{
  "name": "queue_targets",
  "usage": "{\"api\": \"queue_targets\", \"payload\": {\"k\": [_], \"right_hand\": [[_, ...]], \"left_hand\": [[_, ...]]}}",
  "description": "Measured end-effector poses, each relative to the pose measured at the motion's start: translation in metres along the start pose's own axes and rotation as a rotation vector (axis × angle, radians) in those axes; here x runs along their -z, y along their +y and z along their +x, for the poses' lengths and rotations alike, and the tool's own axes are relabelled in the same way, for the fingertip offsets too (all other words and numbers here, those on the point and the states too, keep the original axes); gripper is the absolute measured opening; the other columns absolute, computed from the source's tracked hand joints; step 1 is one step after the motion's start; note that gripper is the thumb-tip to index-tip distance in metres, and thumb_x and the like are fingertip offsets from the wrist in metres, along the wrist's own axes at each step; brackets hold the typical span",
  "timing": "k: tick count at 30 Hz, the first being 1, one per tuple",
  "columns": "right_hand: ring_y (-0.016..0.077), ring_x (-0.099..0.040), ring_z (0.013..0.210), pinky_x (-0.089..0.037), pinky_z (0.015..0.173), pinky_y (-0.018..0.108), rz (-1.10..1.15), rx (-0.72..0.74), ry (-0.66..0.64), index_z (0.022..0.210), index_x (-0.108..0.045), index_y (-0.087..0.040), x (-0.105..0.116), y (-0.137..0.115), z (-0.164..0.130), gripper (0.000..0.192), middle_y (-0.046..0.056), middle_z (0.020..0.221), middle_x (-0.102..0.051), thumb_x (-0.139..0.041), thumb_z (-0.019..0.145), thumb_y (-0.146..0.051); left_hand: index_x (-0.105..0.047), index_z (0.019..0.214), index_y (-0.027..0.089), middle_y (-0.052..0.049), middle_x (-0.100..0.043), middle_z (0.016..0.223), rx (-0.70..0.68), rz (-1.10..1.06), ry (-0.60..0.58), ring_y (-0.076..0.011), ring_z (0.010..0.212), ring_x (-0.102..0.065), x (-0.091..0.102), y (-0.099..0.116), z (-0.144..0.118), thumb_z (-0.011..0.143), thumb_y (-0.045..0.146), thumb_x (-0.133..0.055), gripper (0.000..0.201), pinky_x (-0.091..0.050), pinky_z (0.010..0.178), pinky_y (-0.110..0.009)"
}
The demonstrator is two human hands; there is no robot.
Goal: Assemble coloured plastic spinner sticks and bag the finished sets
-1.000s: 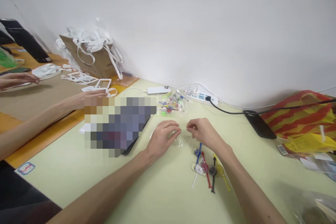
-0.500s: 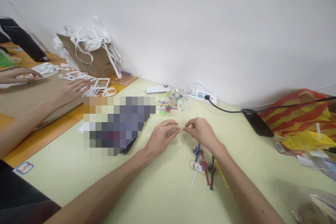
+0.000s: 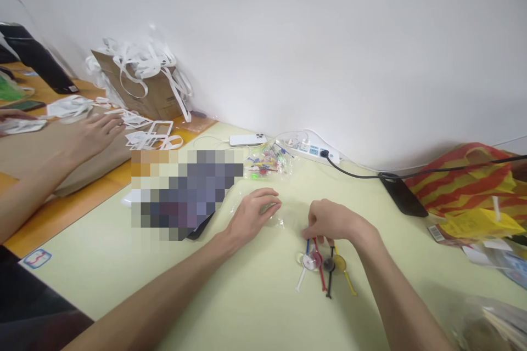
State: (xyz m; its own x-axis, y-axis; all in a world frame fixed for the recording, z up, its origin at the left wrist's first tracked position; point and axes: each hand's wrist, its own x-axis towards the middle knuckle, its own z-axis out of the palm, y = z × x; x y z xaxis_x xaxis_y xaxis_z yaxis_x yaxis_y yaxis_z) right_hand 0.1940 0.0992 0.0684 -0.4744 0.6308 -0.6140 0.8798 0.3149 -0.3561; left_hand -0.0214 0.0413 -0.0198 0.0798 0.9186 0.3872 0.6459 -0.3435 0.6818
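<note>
sticks (image 3: 325, 269) - white, blue, red, black, yellow | table (image 3: 255, 307) - pale yellow-green | bag (image 3: 461, 181) - red-orange stripes

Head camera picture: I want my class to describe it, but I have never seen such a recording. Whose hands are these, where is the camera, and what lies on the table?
The camera sits on a person's head and looks down at their own two bare hands; no machine is involved. The left hand rests on a small clear plastic bag on the pale green table. The right hand reaches down onto a cluster of coloured plastic sticks with round discs; whether it grips one is hidden. Further back lie a clear bag of more coloured pieces, a white power strip and a white phone. The arm at far left belongs to another person.
</note>
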Motion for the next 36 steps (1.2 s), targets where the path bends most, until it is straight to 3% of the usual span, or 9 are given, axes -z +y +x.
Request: {"api": "queue_targets", "payload": {"k": [5, 13, 17, 20, 27, 31, 36], "right_hand": [[0.0144, -0.060, 0.048, -0.042, 0.050, 0.024, 0.137, 0.086, 0.016, 0.057, -0.057, -0.018, -0.001, 0.007, 0.010, 0.010, 0.004, 0.062, -0.069, -0.060, 0.067, -0.021], [0.0155, -0.060, 0.067, -0.039, 0.056, 0.024, 0.183, 0.163, 0.520, 0.074, -0.055, -0.021, 0.015, 0.017, 0.004, 0.010, 0.002, 0.077, -0.069, -0.059, 0.077, -0.029], [0.0147, -0.059, 0.067, -0.039, 0.057, 0.024, 0.242, 0.276, 0.480, 0.078, -0.051, -0.022, 0.016, 0.019, -0.002, 0.007, 0.000, 0.076, -0.068, -0.058, 0.078, -0.024], [0.0131, -0.055, 0.061, -0.036, 0.054, 0.024, 0.186, 0.288, 0.404, 0.080, -0.056, -0.023, 0.013, 0.015, -0.003, 0.002, -0.001, 0.078, -0.068, -0.056, 0.079, -0.021], [0.0154, -0.063, 0.072, -0.044, 0.066, 0.026, 0.216, 0.374, 0.373, 0.088, -0.069, -0.023, 0.001, 0.001, 0.013, 0.011, 0.001, 0.084, -0.072, -0.060, 0.082, -0.025], [0.0165, -0.066, 0.077, -0.046, 0.071, 0.026, 0.271, 0.431, 0.308, 0.095, -0.072, -0.022, -0.005, 0.000, 0.022, 0.023, 0.002, 0.087, -0.073, -0.055, 0.081, -0.017], [0.0157, -0.067, 0.067, -0.047, 0.064, 0.024, 0.320, 0.408, 0.296, 0.088, -0.067, -0.018, -0.010, 0.003, 0.030, 0.015, 0.002, 0.073, -0.070, -0.054, 0.081, -0.016]], "left_hand": [[-0.075, 0.096, 0.026, -0.003, -0.069, 0.117, 0.003, -0.009, 0.010, -0.0196, 0.108, -0.066, 0.000, 0.000, 0.000, 0.094, 0.030, -0.060, 0.016, -0.051, 0.098, -0.034], [-0.075, 0.096, 0.025, -0.003, -0.069, 0.116, -0.002, -0.027, 0.016, -0.0197, 0.109, -0.065, 0.001, 0.002, 0.001, 0.095, 0.029, -0.059, 0.016, -0.051, 0.098, -0.033], [-0.074, 0.096, 0.025, -0.003, -0.069, 0.116, 0.000, -0.042, 0.019, -0.0192, 0.108, -0.066, 0.002, 0.003, 0.001, 0.095, 0.030, -0.059, 0.016, -0.050, 0.097, -0.033], [-0.074, 0.096, 0.025, -0.004, -0.069, 0.115, 0.001, -0.055, 0.029, -0.0191, 0.107, -0.066, 0.002, 0.004, 0.001, 0.095, 0.030, -0.059, 0.016, -0.050, 0.097, -0.032], [-0.074, 0.096, 0.025, -0.003, -0.070, 0.114, 0.001, -0.050, 0.018, -0.0188, 0.107, -0.066, 0.004, 0.006, 0.001, 0.095, 0.030, -0.058, 0.016, -0.051, 0.096, -0.032], [-0.074, 0.098, 0.025, -0.004, -0.070, 0.114, -0.013, -0.059, 0.031, -0.0190, 0.105, -0.066, 0.004, 0.006, 0.002, 0.096, 0.031, -0.058, 0.018, -0.052, 0.095, -0.032], [-0.074, 0.097, 0.024, -0.004, -0.070, 0.114, -0.005, -0.063, 0.028, -0.0193, 0.106, -0.066, 0.004, 0.006, 0.002, 0.096, 0.031, -0.057, 0.019, -0.052, 0.095, -0.033]]}}
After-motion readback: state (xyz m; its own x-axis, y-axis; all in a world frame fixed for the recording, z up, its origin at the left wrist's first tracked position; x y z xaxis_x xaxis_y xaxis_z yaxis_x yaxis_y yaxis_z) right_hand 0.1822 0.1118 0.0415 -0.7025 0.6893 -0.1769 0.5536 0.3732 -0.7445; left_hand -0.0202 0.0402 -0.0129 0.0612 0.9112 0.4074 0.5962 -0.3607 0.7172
